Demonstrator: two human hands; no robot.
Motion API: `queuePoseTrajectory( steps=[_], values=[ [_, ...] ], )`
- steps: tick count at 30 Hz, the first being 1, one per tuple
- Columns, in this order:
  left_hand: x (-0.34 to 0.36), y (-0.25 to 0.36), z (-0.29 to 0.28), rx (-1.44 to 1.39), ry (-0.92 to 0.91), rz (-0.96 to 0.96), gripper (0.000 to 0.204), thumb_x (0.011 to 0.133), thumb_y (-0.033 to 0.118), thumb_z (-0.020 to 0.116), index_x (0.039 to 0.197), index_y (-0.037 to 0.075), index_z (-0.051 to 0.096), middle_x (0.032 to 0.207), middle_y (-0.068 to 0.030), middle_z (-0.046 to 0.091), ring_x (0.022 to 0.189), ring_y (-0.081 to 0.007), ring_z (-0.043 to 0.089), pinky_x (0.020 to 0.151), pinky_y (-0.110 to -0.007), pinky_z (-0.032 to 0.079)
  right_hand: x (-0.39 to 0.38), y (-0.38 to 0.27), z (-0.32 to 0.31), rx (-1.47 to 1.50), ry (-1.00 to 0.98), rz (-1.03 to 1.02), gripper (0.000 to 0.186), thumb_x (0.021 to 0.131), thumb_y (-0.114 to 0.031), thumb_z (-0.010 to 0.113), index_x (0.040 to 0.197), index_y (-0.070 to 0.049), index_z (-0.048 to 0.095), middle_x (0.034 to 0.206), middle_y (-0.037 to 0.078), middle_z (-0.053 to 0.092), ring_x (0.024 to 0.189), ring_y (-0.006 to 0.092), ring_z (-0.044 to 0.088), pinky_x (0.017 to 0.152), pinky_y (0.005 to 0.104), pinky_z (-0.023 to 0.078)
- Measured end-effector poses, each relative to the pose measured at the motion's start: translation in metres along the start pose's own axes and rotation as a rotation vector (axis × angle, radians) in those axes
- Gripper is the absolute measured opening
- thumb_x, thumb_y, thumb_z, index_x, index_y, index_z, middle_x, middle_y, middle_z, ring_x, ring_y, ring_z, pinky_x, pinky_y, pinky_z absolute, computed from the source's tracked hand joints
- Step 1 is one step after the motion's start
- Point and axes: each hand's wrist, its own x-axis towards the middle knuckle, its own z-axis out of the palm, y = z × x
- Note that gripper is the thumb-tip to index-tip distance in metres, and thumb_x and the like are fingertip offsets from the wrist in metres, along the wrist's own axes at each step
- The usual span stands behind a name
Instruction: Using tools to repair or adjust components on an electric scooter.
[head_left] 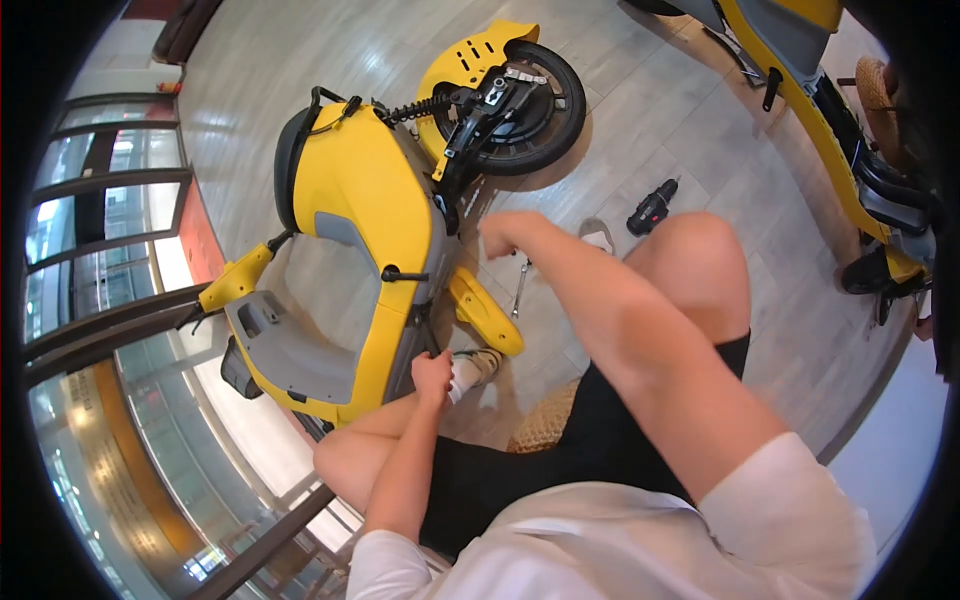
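Note:
A yellow and grey scooter (350, 180) lies on its side in front of me, its black-tyred wheel (540, 120) at the far end. My left hand (432, 378) is closed at the scooter's lower right edge, beside my shoe. What its curled fingers hold, if anything, is hidden. Farther forward, my right hand (500, 234) is bent at the wrist and closed, close to the scooter's underside below the wheel. Its grip is hidden too. Under that hand a metal wrench (521, 288) rests on the floor, next to a long yellow panel (485, 312).
A black power drill (653, 207) lies on the floor beyond my right knee. Another yellow scooter (830, 140) is at the right. I sit on a woven seat (543, 420). Dark-framed glass panes (110, 210) run along the left.

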Motion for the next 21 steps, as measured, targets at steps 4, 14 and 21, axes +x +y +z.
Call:
queuePoseTrajectory(
  steps=[4,14,21],
  values=[
    [0.015,-0.018,0.007,0.094,0.133,0.146,0.028,0.073,0.017,0.070,0.070,-0.008,0.059,0.057,-0.0158,0.060,0.048,-0.0210,0.060,0.046,-0.036,0.044,0.075,0.007,0.055,0.407,0.054,0.131,0.041,0.085,-0.037,0.064,0.103,-0.001,0.068,0.097,0.017,0.069,0.084,0.0305,0.067,0.070,0.0422,0.053],
    [0.004,0.003,0.004,0.103,0.080,0.083,0.023,0.074,0.014,0.069,0.066,-0.003,0.056,0.050,-0.0075,0.052,0.040,-0.0160,0.051,0.041,-0.033,0.039,0.192,-0.012,0.133,1.208,0.663,0.055,0.055,0.096,-0.047,0.041,0.113,0.001,0.059,0.121,0.018,0.055,0.116,0.0363,0.051,0.096,0.0383,0.040],
    [-0.005,0.015,0.011,0.061,0.052,0.059,0.023,0.074,0.014,0.070,0.067,-0.003,0.058,0.053,-0.0092,0.054,0.042,-0.0172,0.051,0.041,-0.034,0.037,0.184,0.003,0.129,1.210,0.625,-0.038,0.059,0.095,-0.051,0.043,0.112,0.003,0.059,0.115,0.015,0.053,0.113,0.0337,0.051,0.096,0.0376,0.040]
  ],
)
